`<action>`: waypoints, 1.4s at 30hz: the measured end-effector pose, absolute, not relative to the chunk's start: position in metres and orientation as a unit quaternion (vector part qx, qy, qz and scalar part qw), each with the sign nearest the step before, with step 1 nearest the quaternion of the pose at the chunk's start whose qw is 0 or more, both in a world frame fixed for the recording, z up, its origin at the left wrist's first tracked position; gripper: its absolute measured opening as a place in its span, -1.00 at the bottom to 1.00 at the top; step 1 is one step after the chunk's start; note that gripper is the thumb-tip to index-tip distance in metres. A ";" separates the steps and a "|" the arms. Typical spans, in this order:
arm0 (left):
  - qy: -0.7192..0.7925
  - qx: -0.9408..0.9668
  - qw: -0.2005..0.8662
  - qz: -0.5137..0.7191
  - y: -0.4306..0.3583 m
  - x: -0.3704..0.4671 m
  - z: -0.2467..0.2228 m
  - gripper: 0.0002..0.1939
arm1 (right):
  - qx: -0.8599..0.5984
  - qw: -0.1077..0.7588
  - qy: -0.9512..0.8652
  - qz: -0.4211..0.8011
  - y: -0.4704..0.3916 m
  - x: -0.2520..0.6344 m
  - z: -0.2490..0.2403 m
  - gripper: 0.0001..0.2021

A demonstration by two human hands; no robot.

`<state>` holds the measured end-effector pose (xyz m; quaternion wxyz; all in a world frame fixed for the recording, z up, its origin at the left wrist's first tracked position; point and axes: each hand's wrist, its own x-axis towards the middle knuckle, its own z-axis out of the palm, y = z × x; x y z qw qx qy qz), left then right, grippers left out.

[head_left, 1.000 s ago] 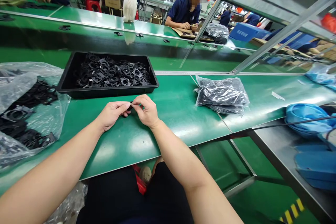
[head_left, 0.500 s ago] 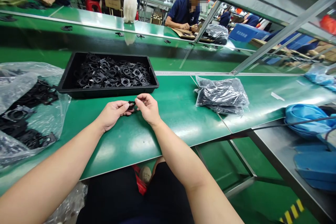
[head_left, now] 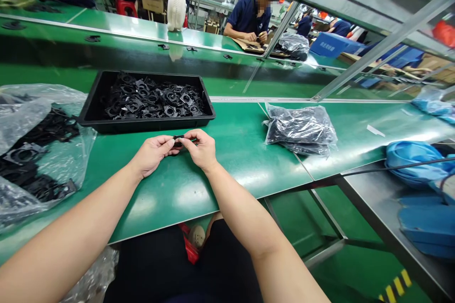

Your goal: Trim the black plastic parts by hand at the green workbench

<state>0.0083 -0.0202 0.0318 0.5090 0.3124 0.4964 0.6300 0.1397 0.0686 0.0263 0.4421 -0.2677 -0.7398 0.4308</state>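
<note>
A small black plastic part (head_left: 178,138) is pinched between my two hands, just in front of the black tray. My left hand (head_left: 153,154) grips its left side between thumb and fingers. From the right, my right hand (head_left: 201,150) holds the same part with thumb and fingertips, which hide much of it. Behind my hands, the black tray (head_left: 142,126) is heaped with black plastic parts (head_left: 156,97), several showing round openings. To my left lies an open clear plastic bag (head_left: 67,92) with more black parts (head_left: 26,154) inside.
A closed clear bag of black parts (head_left: 300,128) lies right on the green worktable (head_left: 241,165). Beyond it, a green belt (head_left: 227,80) carries scattered black parts. Co-workers sit across it. A metal post (head_left: 384,40) slants at right, above blue cloth (head_left: 415,161).
My right hand has shifted slightly, its fingers curling nearer to the left hand over the part. The parts on the belt have slid a little rightward. A co-worker's hand at upper left has risen.
</note>
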 end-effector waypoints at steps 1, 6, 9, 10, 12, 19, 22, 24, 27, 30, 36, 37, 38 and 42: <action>0.496 0.313 0.510 0.630 -0.020 0.008 0.031 -0.65 | -0.266 0.442 -0.740 0.432 0.069 0.140 0.027 -0.84; 0.507 0.329 0.502 0.619 -0.020 0.007 0.029 -0.66 | -0.264 0.430 -0.734 0.454 0.070 0.139 0.025 -0.83; 0.520 0.338 0.493 0.610 -0.019 0.006 0.028 -0.65 | -0.275 0.404 -0.674 0.555 0.073 0.136 0.021 -0.78; 0.519 0.339 0.499 0.606 -0.020 0.006 0.028 -0.65 | -0.273 0.390 -0.645 0.598 0.074 0.136 0.021 -0.74; 0.509 0.332 0.519 0.600 -0.020 0.006 0.029 -0.65 | -0.261 0.356 -0.599 0.668 0.075 0.135 0.020 -0.67; 0.515 0.313 0.555 0.574 -0.022 0.004 0.037 -0.65 | -0.232 0.350 -0.641 0.642 0.073 0.137 0.025 -0.66; 0.506 0.302 0.544 0.597 -0.021 0.004 0.037 -0.64 | -0.253 0.332 -0.625 0.659 0.073 0.135 0.024 -0.70; 0.503 0.301 0.523 0.618 -0.021 0.005 0.036 -0.63 | -0.275 0.337 -0.586 0.683 0.073 0.134 0.023 -0.71; 0.496 0.300 0.496 0.647 -0.019 0.004 0.033 -0.49 | -0.270 0.336 -0.535 0.727 0.074 0.134 0.024 -0.68; 0.499 0.286 0.484 0.660 -0.018 0.003 0.030 -0.48 | -0.245 0.326 -0.499 0.764 0.074 0.135 0.026 -0.64; 0.541 0.314 0.432 0.649 -0.016 0.002 0.026 -0.70 | -0.257 0.309 -0.553 0.730 0.073 0.135 0.024 -0.69; 0.546 0.318 0.420 0.651 -0.016 0.002 0.026 -0.70 | -0.260 0.303 -0.572 0.716 0.073 0.134 0.023 -0.71; 0.551 0.323 0.409 0.652 -0.016 0.002 0.026 -0.69 | -0.263 0.296 -0.589 0.705 0.072 0.134 0.022 -0.73; 0.573 0.343 0.380 0.641 -0.017 0.004 0.027 -0.61 | -0.263 0.279 -0.636 0.670 0.072 0.133 0.017 -0.76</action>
